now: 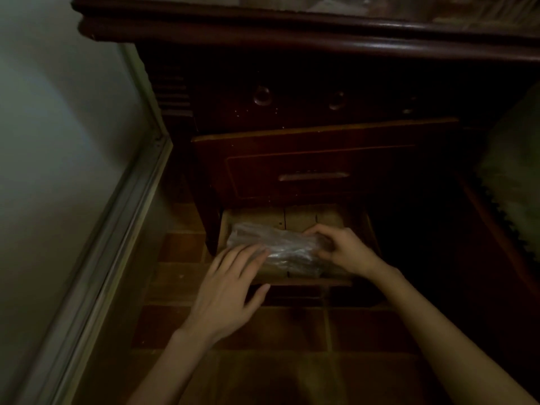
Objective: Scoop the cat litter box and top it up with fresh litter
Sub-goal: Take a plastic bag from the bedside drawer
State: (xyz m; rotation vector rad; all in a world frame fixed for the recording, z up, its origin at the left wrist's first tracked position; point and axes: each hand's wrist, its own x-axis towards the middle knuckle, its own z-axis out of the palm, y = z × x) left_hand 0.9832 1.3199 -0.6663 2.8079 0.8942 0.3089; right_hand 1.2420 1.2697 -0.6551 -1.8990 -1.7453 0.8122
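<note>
- Far left of both hands, a pale wall (58, 112) meets a light metal frame (117, 229) that runs diagonally down to the floor.
- The left hand (225, 290) reaches forward over the reddish floor tiles (292, 328), palm down. Its fingers (248, 255) are straight and slightly fanned, with their tips resting on the near left end of a clear plastic bag (280, 244). The thumb (260, 290) juts out to the side over the front edge of the open bottom drawer (223, 229). This hand grips nothing.
- Between the two hands, the crumpled plastic bag lies inside the drawer on its bare wooden bottom, stretching from the left hand's fingertips to the right hand's. In the dim light it is impossible to tell what it contains.
- Beyond the hands, the dark wooden cabinet (292, 112) rises, with a closed drawer and its bar handle (314, 176) directly above the open one.
- The right hand (347, 249) reaches into the drawer from the right. Its fingers (318, 229) curl over the top of the bag's right end and the thumb closes in from below, pinching the plastic.
- Far right of that hand, a pale green fabric (514, 176) lies at the picture's edge.
</note>
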